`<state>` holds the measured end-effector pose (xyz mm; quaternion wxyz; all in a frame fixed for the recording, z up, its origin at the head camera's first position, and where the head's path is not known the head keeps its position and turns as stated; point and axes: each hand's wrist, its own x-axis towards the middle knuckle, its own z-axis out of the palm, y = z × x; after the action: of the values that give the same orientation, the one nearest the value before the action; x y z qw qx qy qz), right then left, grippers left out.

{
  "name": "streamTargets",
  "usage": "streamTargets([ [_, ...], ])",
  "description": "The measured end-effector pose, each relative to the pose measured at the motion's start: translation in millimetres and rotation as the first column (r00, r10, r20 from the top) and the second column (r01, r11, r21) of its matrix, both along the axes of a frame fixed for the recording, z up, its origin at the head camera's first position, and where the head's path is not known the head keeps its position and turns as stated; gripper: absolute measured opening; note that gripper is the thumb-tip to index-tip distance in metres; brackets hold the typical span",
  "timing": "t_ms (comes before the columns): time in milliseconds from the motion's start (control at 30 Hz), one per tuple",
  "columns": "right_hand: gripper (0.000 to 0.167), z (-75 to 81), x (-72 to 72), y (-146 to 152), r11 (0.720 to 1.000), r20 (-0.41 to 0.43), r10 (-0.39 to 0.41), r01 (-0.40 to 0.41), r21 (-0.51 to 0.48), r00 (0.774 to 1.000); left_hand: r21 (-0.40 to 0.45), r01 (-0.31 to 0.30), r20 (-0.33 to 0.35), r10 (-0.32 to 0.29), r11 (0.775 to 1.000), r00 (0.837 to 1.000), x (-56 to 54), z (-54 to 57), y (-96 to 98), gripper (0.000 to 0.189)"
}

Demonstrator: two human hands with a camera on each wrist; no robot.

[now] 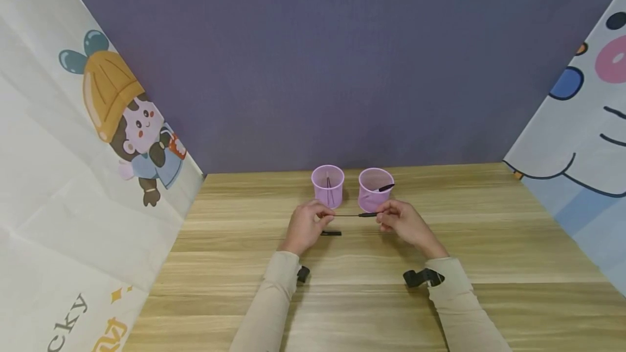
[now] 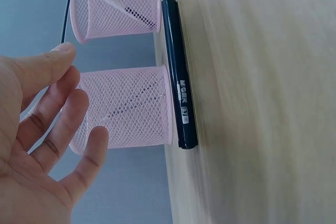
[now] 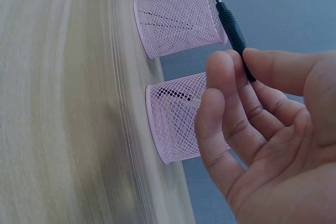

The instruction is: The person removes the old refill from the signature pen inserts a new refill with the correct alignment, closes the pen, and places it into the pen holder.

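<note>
Both hands hold one slim black pen piece between them, just above the table in front of two pink mesh cups. My left hand point(image 1: 307, 225) pinches the end of its thin rod point(image 1: 346, 215) between thumb and forefinger, with the other fingers spread loosely in the left wrist view. My right hand point(image 1: 405, 225) pinches the thicker ribbed grip point(image 3: 231, 25), partly hidden behind the fingertips. On the wood below lies a black pen barrel point(image 2: 180, 77) with white print, close to my left hand.
The left pink mesh cup point(image 1: 320, 195) contains thin dark sticks. In the right pink mesh cup point(image 1: 367, 200) leans a black-ended pen piece point(image 1: 386, 187). A dark blue-grey wall point(image 1: 352, 69) stands behind the wooden table point(image 1: 244, 221), with cartoon-printed sheets on both sides.
</note>
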<state>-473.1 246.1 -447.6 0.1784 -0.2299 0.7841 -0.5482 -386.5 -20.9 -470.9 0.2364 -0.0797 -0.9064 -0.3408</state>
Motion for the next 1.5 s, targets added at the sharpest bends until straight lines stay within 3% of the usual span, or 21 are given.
streamTargets([
  [333, 0.021, 0.9, -1.7, 3, 1.000, 0.013, -0.006, 0.006, -0.002, 1.000, 0.015, -0.023, 0.020, 0.023, 1.000, 1.000, 1.8, 2.2, -4.8, 0.006],
  [700, 0.022, 2.1, -2.1, 5, 1.000, 0.013, -0.018, 0.018, 0.000, 1.000, 0.048, -0.027, -0.005, 0.027, 0.998, 1.000, 1.7, 1.1, -14.4, 0.006],
  [1500, 0.020, 0.5, -3.8, 9, 1.000, -0.010, -0.028, 0.028, 0.011, 1.000, 0.066, -0.030, 0.008, 0.030, 0.997, 1.000, 1.2, -0.6, -16.1, 0.005],
])
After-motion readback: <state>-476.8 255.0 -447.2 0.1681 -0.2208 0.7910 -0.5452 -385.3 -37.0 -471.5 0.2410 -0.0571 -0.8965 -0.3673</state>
